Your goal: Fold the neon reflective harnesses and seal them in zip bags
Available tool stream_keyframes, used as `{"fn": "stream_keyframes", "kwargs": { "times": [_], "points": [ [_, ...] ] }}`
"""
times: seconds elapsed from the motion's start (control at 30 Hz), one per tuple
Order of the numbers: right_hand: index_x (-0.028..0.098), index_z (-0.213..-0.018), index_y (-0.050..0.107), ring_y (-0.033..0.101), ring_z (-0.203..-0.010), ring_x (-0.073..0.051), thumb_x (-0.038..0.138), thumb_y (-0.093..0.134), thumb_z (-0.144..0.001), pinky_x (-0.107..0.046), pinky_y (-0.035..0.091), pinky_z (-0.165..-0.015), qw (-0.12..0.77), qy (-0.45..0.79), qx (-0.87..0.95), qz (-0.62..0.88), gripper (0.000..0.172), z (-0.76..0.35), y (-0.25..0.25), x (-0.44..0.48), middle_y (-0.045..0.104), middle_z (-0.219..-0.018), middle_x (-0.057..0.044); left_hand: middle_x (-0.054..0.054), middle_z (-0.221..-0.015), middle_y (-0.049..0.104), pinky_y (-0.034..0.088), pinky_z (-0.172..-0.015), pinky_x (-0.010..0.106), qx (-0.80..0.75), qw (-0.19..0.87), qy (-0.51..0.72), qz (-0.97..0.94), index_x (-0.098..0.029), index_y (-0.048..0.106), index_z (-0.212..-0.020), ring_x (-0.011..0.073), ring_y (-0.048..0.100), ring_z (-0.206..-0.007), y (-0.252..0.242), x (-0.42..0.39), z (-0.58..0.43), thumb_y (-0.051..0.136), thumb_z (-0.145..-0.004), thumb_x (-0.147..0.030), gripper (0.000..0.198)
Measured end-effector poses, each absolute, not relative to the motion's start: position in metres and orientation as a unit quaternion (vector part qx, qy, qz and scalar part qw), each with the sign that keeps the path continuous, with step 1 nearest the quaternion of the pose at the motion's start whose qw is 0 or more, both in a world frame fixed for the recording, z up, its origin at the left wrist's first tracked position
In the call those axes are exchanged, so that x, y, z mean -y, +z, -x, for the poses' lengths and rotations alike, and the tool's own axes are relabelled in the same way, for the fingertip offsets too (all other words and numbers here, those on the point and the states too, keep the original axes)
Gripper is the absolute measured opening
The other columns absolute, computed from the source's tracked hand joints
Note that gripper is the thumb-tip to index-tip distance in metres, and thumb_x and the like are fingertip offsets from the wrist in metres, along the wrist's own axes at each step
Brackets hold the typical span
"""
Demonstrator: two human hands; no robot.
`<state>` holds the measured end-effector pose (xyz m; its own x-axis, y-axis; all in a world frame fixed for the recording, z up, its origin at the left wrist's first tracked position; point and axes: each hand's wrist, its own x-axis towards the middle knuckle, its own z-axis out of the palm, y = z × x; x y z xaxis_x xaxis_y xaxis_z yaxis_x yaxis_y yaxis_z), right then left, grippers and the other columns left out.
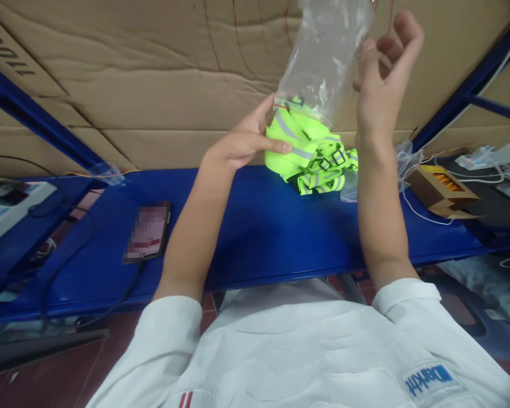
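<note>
A bundle of neon-yellow reflective straps with grey stripes and black buckles is in my left hand. The thumb lies across its front and the fingers go behind it, out of sight. Above the bundle stands a clear plastic zip bag, its red-lined mouth down around the top of the straps. It runs out of the frame at the top. My right hand is raised at the bag's right edge, its fingers curled and the thumb against the plastic; the exact grip is partly hidden.
A phone with a cable lies on the blue table, left of my forearm. To the right are an open cardboard box, crumpled clear plastic and white cables. Cardboard walls the back, between blue metal posts.
</note>
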<state>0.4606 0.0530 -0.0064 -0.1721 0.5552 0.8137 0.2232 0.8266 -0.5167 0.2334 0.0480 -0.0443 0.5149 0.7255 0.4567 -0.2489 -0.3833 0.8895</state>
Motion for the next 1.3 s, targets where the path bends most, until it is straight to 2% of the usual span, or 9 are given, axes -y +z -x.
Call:
{"fn": "stream_keyframes", "kwargs": {
  "times": [0.2, 0.3, 0.47, 0.6, 0.73, 0.87, 1.07, 1.2, 1.3],
  "points": [
    [0.028, -0.113, 0.054, 0.062, -0.111, -0.020, 0.045, 0.076, -0.094, -0.034, 0.054, -0.088, 0.532, 0.082, 0.805, 0.249, 0.033, -0.449, -0.015, -0.032, 0.068, -0.111, -0.003, -0.009, -0.133, 0.071, 0.050, -0.122, 0.052, -0.185, 0.472, 0.573, -0.643, -0.042, 0.064, -0.120, 0.0327, 0.056, -0.143, -0.034, -0.047, -0.222, 0.098, -0.055, -0.017, 0.076],
    [0.027, -0.112, 0.057, 0.065, -0.103, -0.019, 0.027, 0.078, -0.089, -0.033, 0.054, -0.082, 0.524, 0.039, 0.826, 0.206, 0.031, -0.451, -0.011, -0.042, 0.066, -0.118, -0.003, -0.009, -0.131, 0.072, 0.053, -0.118, 0.053, -0.198, 0.465, 0.580, -0.639, -0.041, 0.064, -0.116, 0.0335, 0.057, -0.141, -0.032, -0.047, -0.217, 0.098, -0.055, -0.017, 0.074],
    [0.028, -0.092, 0.067, 0.066, -0.085, -0.018, 0.008, 0.058, -0.092, -0.035, 0.053, -0.077, 0.569, -0.082, 0.798, 0.178, 0.022, -0.452, -0.005, -0.048, 0.070, -0.092, 0.000, -0.006, -0.132, 0.072, 0.053, -0.117, 0.053, -0.199, 0.474, 0.579, -0.633, -0.040, 0.068, -0.112, 0.0358, 0.058, -0.141, -0.034, -0.051, -0.217, 0.097, -0.054, -0.018, 0.069],
    [0.028, -0.112, 0.066, 0.067, -0.097, -0.025, 0.015, 0.067, -0.089, -0.041, 0.055, -0.083, 0.534, -0.111, 0.819, 0.176, 0.026, -0.449, -0.006, -0.042, 0.070, -0.112, -0.005, -0.008, -0.123, 0.075, 0.052, -0.116, 0.054, -0.172, 0.499, 0.567, -0.633, -0.039, 0.069, -0.112, 0.0346, 0.060, -0.136, -0.039, -0.057, -0.216, 0.097, -0.054, -0.023, 0.066],
    [0.035, -0.106, 0.063, 0.065, -0.100, -0.026, 0.025, 0.059, -0.100, -0.043, 0.055, -0.085, 0.555, -0.126, 0.797, 0.201, 0.013, -0.449, -0.007, -0.043, 0.069, -0.109, -0.004, -0.006, -0.117, 0.077, 0.053, -0.112, 0.053, -0.148, 0.526, 0.551, -0.631, -0.036, 0.072, -0.110, 0.0360, 0.061, -0.132, -0.043, -0.063, -0.213, 0.099, -0.052, -0.026, 0.065],
    [0.030, -0.106, 0.064, 0.064, -0.100, -0.025, 0.037, 0.056, -0.105, -0.042, 0.053, -0.086, 0.556, -0.115, 0.803, 0.183, 0.010, -0.449, -0.009, -0.047, 0.069, -0.111, -0.006, 0.000, -0.125, 0.075, 0.055, -0.110, 0.053, -0.154, 0.527, 0.525, -0.651, -0.032, 0.071, -0.116, 0.0395, 0.061, -0.136, -0.045, -0.065, -0.215, 0.099, -0.055, -0.030, 0.067],
    [0.026, -0.097, 0.065, 0.062, -0.096, -0.023, 0.011, 0.057, -0.096, -0.039, 0.050, -0.086, 0.575, -0.117, 0.789, 0.181, 0.017, -0.448, -0.009, -0.044, 0.069, -0.100, -0.005, -0.004, -0.130, 0.073, 0.053, -0.116, 0.051, -0.168, 0.510, 0.555, -0.636, -0.036, 0.069, -0.115, 0.0358, 0.056, -0.143, -0.038, -0.053, -0.228, 0.096, -0.057, -0.029, 0.064],
    [0.027, -0.095, 0.064, 0.061, -0.093, -0.025, 0.020, 0.057, -0.099, -0.041, 0.050, -0.083, 0.592, -0.111, 0.778, 0.181, 0.011, -0.446, -0.008, -0.040, 0.067, -0.099, -0.006, -0.015, -0.135, 0.070, 0.037, -0.129, 0.051, -0.199, 0.497, 0.582, -0.612, -0.047, 0.058, -0.132, 0.0308, 0.043, -0.154, -0.031, -0.043, -0.232, 0.092, -0.061, -0.022, 0.083],
    [0.025, -0.095, 0.063, 0.060, -0.094, -0.025, 0.019, 0.057, -0.097, -0.040, 0.049, -0.084, 0.588, -0.114, 0.782, 0.174, 0.008, -0.446, -0.008, -0.042, 0.064, -0.098, -0.007, -0.016, -0.128, 0.073, 0.037, -0.127, 0.053, -0.189, 0.499, 0.575, -0.620, -0.047, 0.058, -0.131, 0.0318, 0.045, -0.150, -0.031, -0.043, -0.232, 0.094, -0.061, -0.023, 0.082]
  ]
}}
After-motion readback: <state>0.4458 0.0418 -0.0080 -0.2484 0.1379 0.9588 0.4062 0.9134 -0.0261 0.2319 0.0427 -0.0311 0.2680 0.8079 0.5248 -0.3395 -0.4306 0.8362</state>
